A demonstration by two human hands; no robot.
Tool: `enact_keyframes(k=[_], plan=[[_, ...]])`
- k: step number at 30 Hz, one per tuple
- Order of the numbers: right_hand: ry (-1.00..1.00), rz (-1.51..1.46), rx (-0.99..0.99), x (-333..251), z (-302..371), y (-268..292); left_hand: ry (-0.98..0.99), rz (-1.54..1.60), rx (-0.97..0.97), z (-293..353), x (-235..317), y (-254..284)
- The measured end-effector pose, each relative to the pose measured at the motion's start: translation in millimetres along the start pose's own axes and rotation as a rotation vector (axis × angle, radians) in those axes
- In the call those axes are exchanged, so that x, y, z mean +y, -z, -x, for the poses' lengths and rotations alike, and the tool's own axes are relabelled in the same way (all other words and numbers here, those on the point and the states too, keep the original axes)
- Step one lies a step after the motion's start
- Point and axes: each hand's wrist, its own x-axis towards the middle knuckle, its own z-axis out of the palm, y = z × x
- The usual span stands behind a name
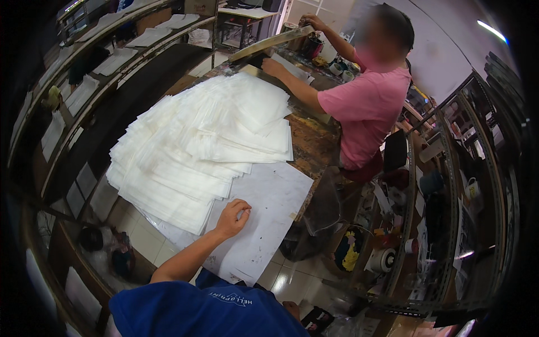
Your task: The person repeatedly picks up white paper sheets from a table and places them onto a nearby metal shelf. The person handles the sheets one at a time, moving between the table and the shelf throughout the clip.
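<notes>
My left hand point(232, 219) is over the white sheet-covered near end of the table point(264, 208), its fingers curled in and nothing visible in them. Just beyond it lies a large fanned-out heap of thin white sheets point(196, 129), in overlapping stacks. The nearest stack's edge is close to my left wrist, apart from my fingers. Low beside my blue shirt, a small patch of skin looks like my right hand point(291, 308); its fingers cannot be made out.
Across the table a person in a pink shirt point(370, 112) holds up a long framed screen point(272, 44) with one hand, the other reaching beneath. A curved-looking drying rack point(135, 53) with white sheets stands left. Cluttered metal shelves point(449, 168) stand right. Cans point(337, 68) sit behind the screen.
</notes>
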Motion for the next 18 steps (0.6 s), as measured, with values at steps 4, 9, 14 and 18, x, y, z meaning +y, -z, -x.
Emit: enact_keyframes(k=[4, 9, 14, 18], plan=[[0.023, 0.011, 0.037, 4, -19, -1, -0.016, 0.043, 0.019, 0, -2, 0], [-0.039, -0.120, 0.090, 9, -38, 16, 0.081, 0.088, 0.132, -7, 5, 1], [-0.067, -0.128, 0.120, 21, -34, 26, -0.228, -0.253, 0.309, -54, 21, 15], [-0.144, -0.154, 0.074, 42, -32, 25, -0.395, -0.588, 0.198, -102, 25, 19]])
